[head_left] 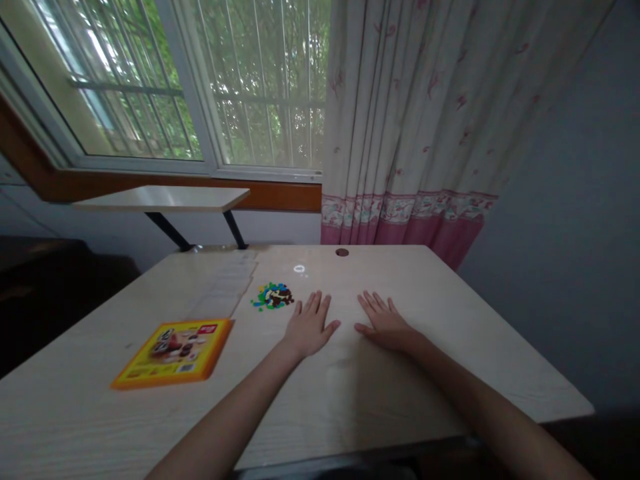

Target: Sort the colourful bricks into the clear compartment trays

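Note:
Both my hands rest palm down on a pale wood-grain table (310, 400), fingers spread, with bare tabletop between them. My left hand (310, 325) holds nothing; just beyond it to the left lies a heap of small coloured pieces (273, 296) in green, blue, brown and cream. My right hand (383, 320) is also empty and touches only the table. Left of my left forearm lies a flat orange-yellow box (173, 353) with a printed picture label. Clear plastic sheets (223, 287), hard to make out, lie behind the box.
A small raised shelf (165, 198) on black legs stands at the table's back left. The far edge has a round cable hole (342, 253). A white ring-shaped item or reflection (299, 269) shows behind the heap. Behind are a barred window (265, 87) and a patterned curtain (400, 120).

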A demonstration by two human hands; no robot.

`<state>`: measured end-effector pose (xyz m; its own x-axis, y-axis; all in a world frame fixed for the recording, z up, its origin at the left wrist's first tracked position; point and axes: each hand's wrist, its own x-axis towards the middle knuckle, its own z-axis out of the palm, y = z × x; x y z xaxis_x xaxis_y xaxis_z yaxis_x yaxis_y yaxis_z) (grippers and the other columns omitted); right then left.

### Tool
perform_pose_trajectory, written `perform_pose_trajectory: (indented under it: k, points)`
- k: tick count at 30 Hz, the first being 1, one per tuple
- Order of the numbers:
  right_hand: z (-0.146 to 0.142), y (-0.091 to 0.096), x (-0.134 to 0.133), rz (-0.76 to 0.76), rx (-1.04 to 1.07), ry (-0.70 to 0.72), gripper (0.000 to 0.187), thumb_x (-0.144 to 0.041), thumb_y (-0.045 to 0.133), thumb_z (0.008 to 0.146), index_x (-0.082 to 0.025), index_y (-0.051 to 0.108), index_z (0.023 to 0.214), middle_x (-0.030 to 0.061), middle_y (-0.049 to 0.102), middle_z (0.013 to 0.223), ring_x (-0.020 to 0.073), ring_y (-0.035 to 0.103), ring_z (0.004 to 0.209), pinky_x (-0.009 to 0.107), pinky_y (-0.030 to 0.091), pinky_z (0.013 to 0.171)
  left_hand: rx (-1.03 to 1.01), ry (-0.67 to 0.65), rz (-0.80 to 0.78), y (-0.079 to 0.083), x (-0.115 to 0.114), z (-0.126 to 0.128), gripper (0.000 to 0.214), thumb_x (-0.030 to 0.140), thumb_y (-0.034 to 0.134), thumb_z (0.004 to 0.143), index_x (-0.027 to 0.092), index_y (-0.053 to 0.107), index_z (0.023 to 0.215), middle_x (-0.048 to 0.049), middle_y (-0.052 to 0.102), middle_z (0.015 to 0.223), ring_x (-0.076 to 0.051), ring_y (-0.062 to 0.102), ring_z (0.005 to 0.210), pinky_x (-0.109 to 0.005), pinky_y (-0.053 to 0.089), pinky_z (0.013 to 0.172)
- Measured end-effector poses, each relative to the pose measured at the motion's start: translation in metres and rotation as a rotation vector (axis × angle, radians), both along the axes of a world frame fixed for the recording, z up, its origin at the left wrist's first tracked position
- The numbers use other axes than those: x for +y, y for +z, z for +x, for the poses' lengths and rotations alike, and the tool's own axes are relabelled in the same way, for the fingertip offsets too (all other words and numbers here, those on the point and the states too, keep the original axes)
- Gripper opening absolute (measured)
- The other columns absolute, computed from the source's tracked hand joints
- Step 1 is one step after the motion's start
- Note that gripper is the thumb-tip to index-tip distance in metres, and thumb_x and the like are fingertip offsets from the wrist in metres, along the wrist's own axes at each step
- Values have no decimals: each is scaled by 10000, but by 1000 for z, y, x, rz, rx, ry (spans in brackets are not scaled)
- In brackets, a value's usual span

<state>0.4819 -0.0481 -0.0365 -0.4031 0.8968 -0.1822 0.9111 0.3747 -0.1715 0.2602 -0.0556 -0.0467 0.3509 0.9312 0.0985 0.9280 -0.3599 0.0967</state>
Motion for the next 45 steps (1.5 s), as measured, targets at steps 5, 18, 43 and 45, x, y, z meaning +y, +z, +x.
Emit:
perform_pose_trajectory:
  k: [5, 18, 43, 45]
  points:
    - [2, 1, 1, -22, 22, 8, 819, -686, 166, 793, -180, 15, 1418, 67, -32, 1472, 290, -49, 1337, 523, -25, 1039, 24, -1, -29, -2, 2, 0, 681, 595, 165, 850, 174, 220, 1383, -140, 171, 1450, -276, 147, 1332, -501, 174, 1033]
    - [2, 2, 2, -45, 18, 2, 811, -689, 172, 792, -200, 3, 1418, 54, -38, 1473, 288, -50, 1337, 519, -23, 1038, 30, -9, -40, 6, -1, 0, 669, 574, 195, 857, 156, 236, 1377, -153, 191, 1441, -285, 160, 1328, -504, 191, 1028]
    - [1, 5, 2, -42, 20, -10, 823, -695, 210, 782, -197, 56, 1419, 59, 10, 1477, 295, -8, 1338, 507, 10, 1046, -5, -8, -51, 3, -1, -1, 654, 571, 227, 854, 171, 249, 1372, -141, 180, 1447, -285, 152, 1329, -505, 171, 1032]
    - [2, 4, 2, -37, 23, -7, 823, -699, 208, 781, -201, 57, 1419, 58, 8, 1477, 295, -5, 1338, 509, 15, 1045, -6, -9, -54, 5, -2, -1, 653, 569, 224, 856, 171, 247, 1373, -140, 181, 1447, -286, 155, 1328, -507, 170, 1032]
